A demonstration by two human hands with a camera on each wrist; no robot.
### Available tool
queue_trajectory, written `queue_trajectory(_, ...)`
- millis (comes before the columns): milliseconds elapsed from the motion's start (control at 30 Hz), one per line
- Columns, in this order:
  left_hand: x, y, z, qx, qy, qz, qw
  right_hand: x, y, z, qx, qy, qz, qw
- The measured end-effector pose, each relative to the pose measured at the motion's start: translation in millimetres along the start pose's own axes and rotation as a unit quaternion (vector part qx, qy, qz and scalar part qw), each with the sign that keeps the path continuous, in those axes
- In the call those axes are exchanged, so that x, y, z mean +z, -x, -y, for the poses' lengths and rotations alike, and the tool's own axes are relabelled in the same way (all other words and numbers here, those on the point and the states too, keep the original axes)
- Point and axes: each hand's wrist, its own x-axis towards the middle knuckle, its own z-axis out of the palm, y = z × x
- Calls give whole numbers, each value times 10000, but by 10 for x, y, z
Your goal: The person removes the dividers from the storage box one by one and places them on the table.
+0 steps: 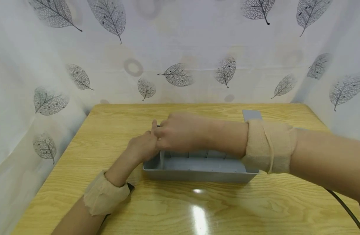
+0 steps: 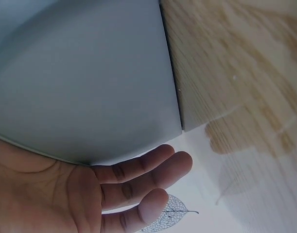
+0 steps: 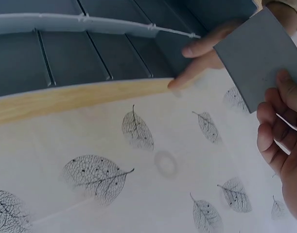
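Note:
A long grey plastic box (image 1: pixel 197 176) with ribbed inner walls stands on the table. At its left end my left hand (image 1: pixel 143 147) holds the end wall, with fingers outside. In the left wrist view that hand (image 2: pixel 129 189) lies against the smooth outer wall (image 2: pixel 99 87), several fingers nearly straight; its thumb is hidden there. My right hand (image 1: pixel 182 132) crosses over the box to the same end. The right wrist view shows this hand (image 3: pixel 289 131) pinching a flat grey plate (image 3: pixel 260 58) between thumb and fingers, close to the left hand (image 3: pixel 206 53).
A second flat grey piece (image 1: pixel 251 115) lies at the back right of the wooden table (image 1: pixel 156 209), partly behind my right wrist. A dark cable (image 1: pixel 344 207) runs along the right side. A leaf-patterned curtain (image 1: pixel 197 42) encloses the back and sides.

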Motion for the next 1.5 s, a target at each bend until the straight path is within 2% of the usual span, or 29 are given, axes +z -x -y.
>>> queue_trajectory(167, 23, -26, -1, -336, 338, -59, 9988, -74, 150, -139, 396, -468, 94, 9981)
queue_trajectory(267, 23, -38, -3, -418, 396, -75, 9983, -50, 320, -257, 836, -998, -195, 9913)
queue_trajectory(333, 18, -32, -4, -429, 424, -44, 9982, -8, 467, -353, 1189, -1523, -480, 9800)
queue_trajectory(467, 11, -6, 0, -395, 477, -11, 9981, 149, 809, -563, 1900, -2408, -1077, 9457)
queue_trajectory(567, 18, 12, 9, -387, 460, -81, 9982, 292, 1107, -699, 2550, -2633, -1193, 9227)
queue_trajectory(667, 37, 17, 21, -390, 400, -176, 9983, 413, 1446, -792, 3333, -2555, -1047, 9015)
queue_trajectory(767, 52, 12, 26, -364, 379, -234, 9983, 516, 1827, -851, 4202, -2511, -676, 8694)
queue_trajectory(900, 51, 9, 27, -317, 390, -254, 9984, 724, 2398, -883, 5249, -2630, 2, 8095)
queue_trajectory(1067, 36, 19, 32, -337, 410, -215, 9984, 1068, 3091, -769, 5896, -3017, 747, 7455)
queue_trajectory(1167, 27, 31, 36, -350, 452, -209, 9981, 1265, 3430, -649, 6220, -3446, 941, 6968)
queue_trajectory(1267, 27, 46, 41, -340, 533, -191, 9978, 1448, 3682, -546, 6580, -3720, 908, 6484)
queue_trajectory(1333, 38, 53, 47, -332, 585, -198, 9975, 1553, 3811, -496, 6743, -3769, 841, 6294)
queue_trajectory(1500, 66, 61, 52, -285, 609, -262, 9974, 1717, 4019, -428, 6922, -4011, 780, 5949)
